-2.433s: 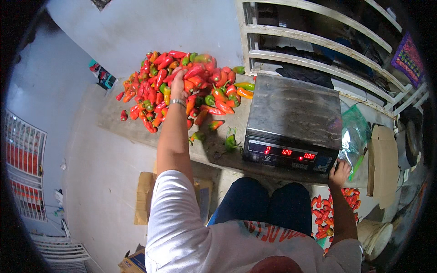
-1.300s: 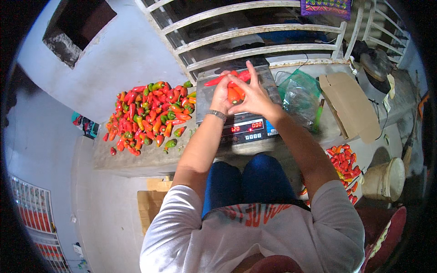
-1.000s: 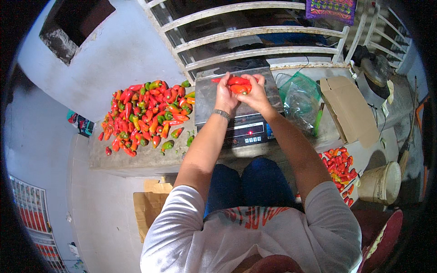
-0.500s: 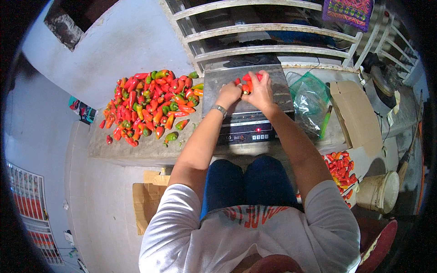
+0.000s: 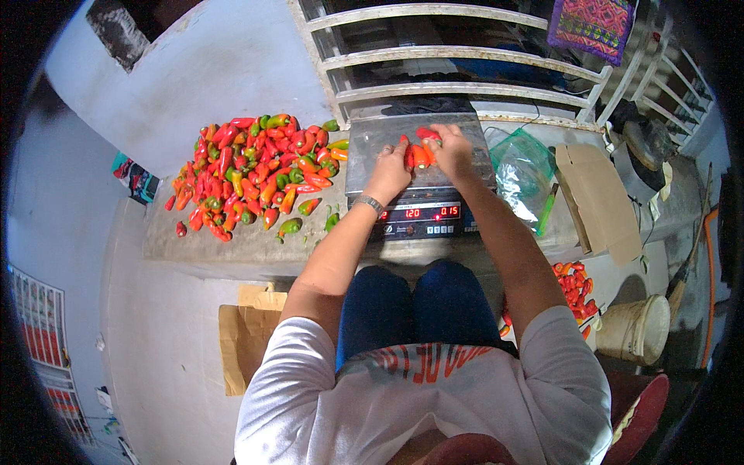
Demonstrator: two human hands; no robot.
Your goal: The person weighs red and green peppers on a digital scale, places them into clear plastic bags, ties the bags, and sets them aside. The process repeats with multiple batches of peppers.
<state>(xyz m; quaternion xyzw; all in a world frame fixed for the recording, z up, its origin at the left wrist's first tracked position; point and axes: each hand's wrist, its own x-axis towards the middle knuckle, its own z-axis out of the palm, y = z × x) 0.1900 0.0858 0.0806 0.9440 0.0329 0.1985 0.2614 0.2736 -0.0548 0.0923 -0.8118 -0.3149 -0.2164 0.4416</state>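
Peppers (image 5: 418, 151) on scale pan (image 5: 372, 143) | betw. both hands | left hand (image 5: 390, 172) & right hand (image 5: 452, 149) cupping them

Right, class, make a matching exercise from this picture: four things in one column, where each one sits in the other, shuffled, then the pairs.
Things
1. pile of peppers
2. scale
3. clear plastic bag
4. pale bucket

Places
A. down on the floor, far right
B. under both hands
C. on the counter, left of the scale
D. on the counter, just right of the scale

Pairs: 1-C, 2-B, 3-D, 4-A
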